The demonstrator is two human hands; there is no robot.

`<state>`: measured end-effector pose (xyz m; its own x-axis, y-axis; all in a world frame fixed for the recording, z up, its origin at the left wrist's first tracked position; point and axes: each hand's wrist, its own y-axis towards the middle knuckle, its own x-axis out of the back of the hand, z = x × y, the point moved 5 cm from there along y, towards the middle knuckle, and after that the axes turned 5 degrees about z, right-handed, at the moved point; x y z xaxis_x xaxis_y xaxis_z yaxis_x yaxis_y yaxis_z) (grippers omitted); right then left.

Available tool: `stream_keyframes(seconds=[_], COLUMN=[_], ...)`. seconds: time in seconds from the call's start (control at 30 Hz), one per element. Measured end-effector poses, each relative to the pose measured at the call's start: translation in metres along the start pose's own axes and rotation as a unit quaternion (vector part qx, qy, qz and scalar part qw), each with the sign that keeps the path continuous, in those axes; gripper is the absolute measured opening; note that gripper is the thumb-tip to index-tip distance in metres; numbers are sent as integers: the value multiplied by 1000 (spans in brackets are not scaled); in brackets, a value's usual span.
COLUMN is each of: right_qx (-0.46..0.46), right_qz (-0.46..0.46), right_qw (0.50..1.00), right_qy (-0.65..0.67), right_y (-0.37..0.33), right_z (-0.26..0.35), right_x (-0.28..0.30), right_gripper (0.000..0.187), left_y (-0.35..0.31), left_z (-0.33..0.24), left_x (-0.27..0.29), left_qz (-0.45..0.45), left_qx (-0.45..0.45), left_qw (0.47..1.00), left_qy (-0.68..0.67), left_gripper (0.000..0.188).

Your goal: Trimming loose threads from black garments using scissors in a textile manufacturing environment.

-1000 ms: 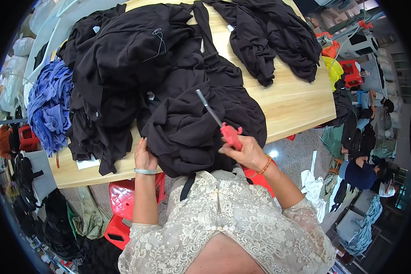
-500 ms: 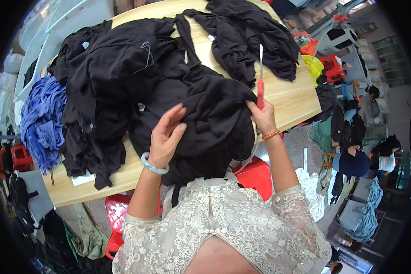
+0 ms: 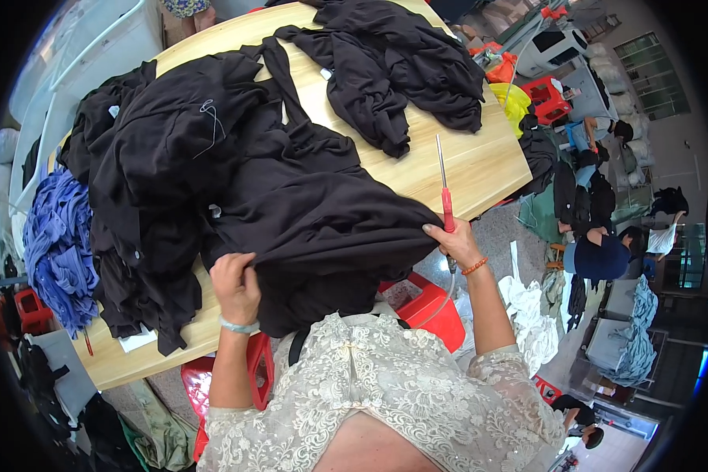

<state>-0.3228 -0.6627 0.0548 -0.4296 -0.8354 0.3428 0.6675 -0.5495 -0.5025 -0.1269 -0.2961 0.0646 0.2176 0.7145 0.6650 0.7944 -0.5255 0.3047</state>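
A black garment [image 3: 330, 216] lies stretched between my two hands, part of it on the table and part hanging over the near edge. My left hand [image 3: 236, 287] is closed on its near left edge. My right hand [image 3: 458, 242] grips a red-handled tool [image 3: 448, 206] with a long thin metal tip pointing away from me; a pale hose or cord runs down from its lower end. The thumb and fingers of that hand also pinch the garment's right corner. A loose thread loop [image 3: 211, 126] and a small white label [image 3: 215, 211] show on the black cloth.
More black garments [image 3: 401, 67] lie on the wooden table [image 3: 492, 169], with a blue cloth heap [image 3: 59, 244] at its left. Large pale bins [image 3: 102, 59] stand beyond the left edge. Red stools [image 3: 440, 311] are below the near edge. Several people are at work on the right.
My left hand has gone from spread fingers to a closed grip on the garment, moving left and nearer. The cloth between my hands is now pulled taut. The tool has come nearer.
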Motion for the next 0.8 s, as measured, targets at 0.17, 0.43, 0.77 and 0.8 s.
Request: stream_keyframes(seconds=[0.17,0.43,0.77,0.8], right_qx=[-5,-47,133,155], right_qz=[92,307,12,-2], right_qw=[996,949,989,984], right_qy=[-11,50,-67,-89], right_y=[-8,-7,73,68], right_z=[3,35,-9,-9], right_x=[-10,0,-10,-6], right_gripper=[33,51,44,46], left_y=[-25,41,184,168], left_z=[0,22,-29,-41], left_x=[5,56,-40,-51], left_qz=[33,-51,-137,-115], left_qx=[24,181,27,-67], left_qw=[999,951,985,991], left_qy=[34,-245,-105,-7], left_gripper=[21,12,39,41])
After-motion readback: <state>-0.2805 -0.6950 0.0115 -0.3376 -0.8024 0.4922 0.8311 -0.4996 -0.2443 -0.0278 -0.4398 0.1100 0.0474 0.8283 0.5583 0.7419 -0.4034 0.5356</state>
